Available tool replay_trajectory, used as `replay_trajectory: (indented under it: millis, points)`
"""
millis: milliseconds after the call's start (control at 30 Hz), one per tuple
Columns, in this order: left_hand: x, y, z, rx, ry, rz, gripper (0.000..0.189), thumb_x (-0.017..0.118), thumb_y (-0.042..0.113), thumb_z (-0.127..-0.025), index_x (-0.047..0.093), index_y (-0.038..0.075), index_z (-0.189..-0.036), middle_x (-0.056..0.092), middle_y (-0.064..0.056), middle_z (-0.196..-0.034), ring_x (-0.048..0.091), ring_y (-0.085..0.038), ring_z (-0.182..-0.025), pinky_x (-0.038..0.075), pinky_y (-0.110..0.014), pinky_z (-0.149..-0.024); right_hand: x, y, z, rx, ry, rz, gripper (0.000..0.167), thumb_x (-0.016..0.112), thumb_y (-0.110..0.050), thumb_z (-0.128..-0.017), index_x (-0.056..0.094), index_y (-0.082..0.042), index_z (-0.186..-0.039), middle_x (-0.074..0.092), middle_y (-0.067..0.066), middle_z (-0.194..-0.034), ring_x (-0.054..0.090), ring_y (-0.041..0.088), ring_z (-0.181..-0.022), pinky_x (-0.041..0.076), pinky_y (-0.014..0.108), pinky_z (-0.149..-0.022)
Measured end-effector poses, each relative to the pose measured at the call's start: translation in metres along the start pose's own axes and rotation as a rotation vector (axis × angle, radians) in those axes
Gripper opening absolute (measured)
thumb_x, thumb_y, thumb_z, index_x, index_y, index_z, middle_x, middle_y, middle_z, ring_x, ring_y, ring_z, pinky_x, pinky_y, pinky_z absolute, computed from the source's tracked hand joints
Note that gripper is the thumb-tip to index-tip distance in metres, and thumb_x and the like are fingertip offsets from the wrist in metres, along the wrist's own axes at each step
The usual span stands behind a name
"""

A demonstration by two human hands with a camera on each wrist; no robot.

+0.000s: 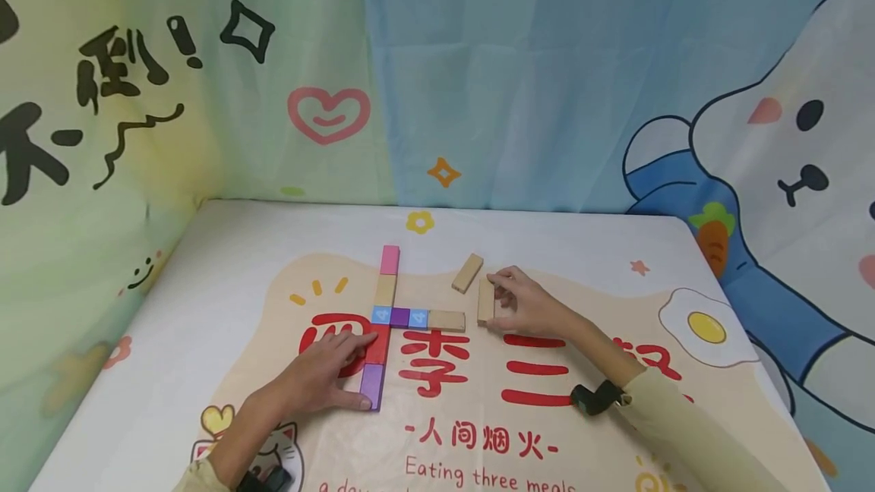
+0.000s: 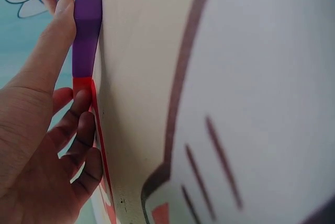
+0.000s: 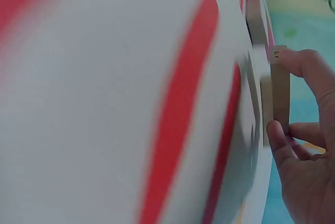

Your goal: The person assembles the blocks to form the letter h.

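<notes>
My left hand (image 1: pixel 317 374) lies beside a column of blocks. Its thumb touches the lower end of a purple block (image 1: pixel 371 387), and a fingertip rests at a red block (image 1: pixel 377 348). Up the column follow a blue block marked 4 (image 1: pixel 381 315), a plain wooden block (image 1: pixel 385 290) and a pink block (image 1: pixel 390 259). A row runs right from the blue one: a small purple block (image 1: pixel 399 317), another blue block marked 4 (image 1: pixel 418 319), a wooden block (image 1: pixel 446 321). Right of it, my right hand (image 1: pixel 529 306) pinches a wooden block (image 3: pixel 281 90) by its ends between thumb and fingers.
One loose wooden block (image 1: pixel 468 273) lies slantwise above the row. The table is covered by a printed cloth (image 1: pixel 287 234) with red characters and a fried egg picture (image 1: pixel 707 327). A patterned curtain (image 1: pixel 506 82) hangs behind the table.
</notes>
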State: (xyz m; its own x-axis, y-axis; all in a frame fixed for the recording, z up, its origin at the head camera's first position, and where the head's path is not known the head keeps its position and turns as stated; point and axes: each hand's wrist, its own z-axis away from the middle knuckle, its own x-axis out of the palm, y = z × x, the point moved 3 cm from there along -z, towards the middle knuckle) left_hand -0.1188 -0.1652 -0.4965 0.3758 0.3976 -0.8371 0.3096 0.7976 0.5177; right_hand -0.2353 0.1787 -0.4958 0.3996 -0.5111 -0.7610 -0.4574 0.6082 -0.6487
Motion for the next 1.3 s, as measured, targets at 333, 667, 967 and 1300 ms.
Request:
replay_trajectory:
  millis: [333, 667, 967, 1300]
  points:
    - [0.000, 0.001, -0.001, 0.010, 0.014, -0.006, 0.098, 0.075, 0.066, -0.068, 0.040, 0.020, -0.148, 0.055, 0.002, -0.131, 0.050, -0.015, -0.121, 0.051, -0.044, -0.100, 0.019, -0.019, 0.021, 0.022, -0.069, -0.037, 0.073, 0.082, -0.033, -0.077, 0.049, -0.007, -0.137, 0.051, -0.002, -0.112, 0.050, 0.011, -0.089, 0.051, 0.017, -0.074]
    - [-0.001, 0.002, -0.001, 0.007, 0.022, -0.007, 0.096, 0.077, 0.062, -0.069, 0.041, 0.020, -0.147, 0.055, 0.002, -0.130, 0.051, -0.014, -0.120, 0.051, -0.044, -0.099, 0.028, -0.026, 0.021, -0.050, -0.094, -0.026, 0.073, 0.083, -0.035, -0.075, 0.050, -0.002, -0.132, 0.050, 0.003, -0.110, 0.047, 0.007, -0.080, 0.046, 0.016, -0.066]
    - [-0.001, 0.001, 0.000, -0.008, 0.009, 0.002, 0.098, 0.077, 0.063, -0.069, 0.039, 0.021, -0.148, 0.054, 0.002, -0.132, 0.050, -0.016, -0.123, 0.050, -0.045, -0.102, 0.030, -0.028, 0.021, -0.049, -0.084, 0.013, 0.074, 0.082, -0.036, -0.075, 0.050, -0.004, -0.133, 0.050, 0.001, -0.112, 0.047, 0.010, -0.097, 0.050, 0.020, -0.079]
    - [-0.001, 0.002, 0.000, -0.009, 0.012, 0.001, 0.097, 0.076, 0.063, -0.069, 0.039, 0.022, -0.148, 0.055, 0.004, -0.130, 0.050, -0.013, -0.121, 0.051, -0.043, -0.100, 0.032, -0.029, 0.022, -0.025, -0.086, 0.028, 0.076, 0.082, -0.040, -0.075, 0.048, -0.007, -0.134, 0.050, 0.002, -0.115, 0.047, 0.012, -0.102, 0.052, 0.025, -0.088]
